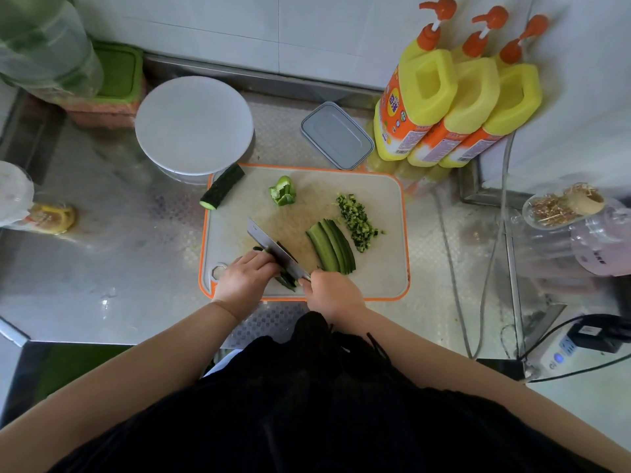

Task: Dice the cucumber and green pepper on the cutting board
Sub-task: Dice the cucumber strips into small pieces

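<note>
— How far along is the dicing?

— Partway through the cucumber, I'd judge. A small heap of diced cucumber lies toward the right edge of the cutting board, and just beside it a fan of long cucumber slices waits to be cut across.

— And the hands?

— The right hand is curled round the handle of the knife, its blade angled across the near left part of the board. The left hand has its fingers bent down on a cucumber piece, pinning it right against the blade. How that piece has been cut so far is mostly hidden by the hand and blade.

— What is left?

— Quite a lot. A cucumber chunk lies whole across the board's far left corner, partly hanging over onto the worktop. The green pepper sits near the board's far edge, opened but not diced. So the slices, the piece under the knife, the chunk and all the pepper remain.
</note>
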{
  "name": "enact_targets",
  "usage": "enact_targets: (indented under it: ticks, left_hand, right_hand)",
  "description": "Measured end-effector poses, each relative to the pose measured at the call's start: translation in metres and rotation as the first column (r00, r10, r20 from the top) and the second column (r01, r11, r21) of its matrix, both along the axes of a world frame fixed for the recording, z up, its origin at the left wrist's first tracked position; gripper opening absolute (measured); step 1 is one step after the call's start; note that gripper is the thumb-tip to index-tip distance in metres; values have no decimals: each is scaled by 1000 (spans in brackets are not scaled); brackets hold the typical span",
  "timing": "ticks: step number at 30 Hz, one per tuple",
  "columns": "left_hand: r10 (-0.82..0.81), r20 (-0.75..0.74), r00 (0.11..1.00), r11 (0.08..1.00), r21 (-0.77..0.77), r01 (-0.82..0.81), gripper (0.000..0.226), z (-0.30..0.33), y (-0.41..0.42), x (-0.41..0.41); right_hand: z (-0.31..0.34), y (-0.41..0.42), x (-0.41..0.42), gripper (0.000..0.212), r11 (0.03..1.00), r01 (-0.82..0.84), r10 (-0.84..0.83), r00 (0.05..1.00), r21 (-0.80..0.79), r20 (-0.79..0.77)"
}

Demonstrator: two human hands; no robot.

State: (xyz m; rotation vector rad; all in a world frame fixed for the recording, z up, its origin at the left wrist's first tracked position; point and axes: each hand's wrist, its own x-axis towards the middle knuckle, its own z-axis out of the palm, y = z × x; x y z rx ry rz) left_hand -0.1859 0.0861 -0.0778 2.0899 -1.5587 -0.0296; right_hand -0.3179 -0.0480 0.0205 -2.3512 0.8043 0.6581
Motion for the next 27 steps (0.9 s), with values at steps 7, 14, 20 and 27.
enact_targets:
  ticks: [7,14,20,27]
  left_hand:
    - [-3,-41,999,1000,27,4,25,3,-1,-1]
    - [-16,-41,999,999,35,17,17,1,-1,0]
    - [-1,-8,1000,1000,28,2,25,1,-1,-2]
    - [2,-4,1000,999,42,-2,19,-5,0,0]
  right_hand:
    - [-4,2,9,30,999,-31,29,998,-38,-49]
    - [-15,6,8,34,1000,-3,2,999,-23,-46]
    - [-16,-7,4,41,985,164,-162,986,55,-29]
    - [0,-4,0,32,998,58,-58,998,17,23]
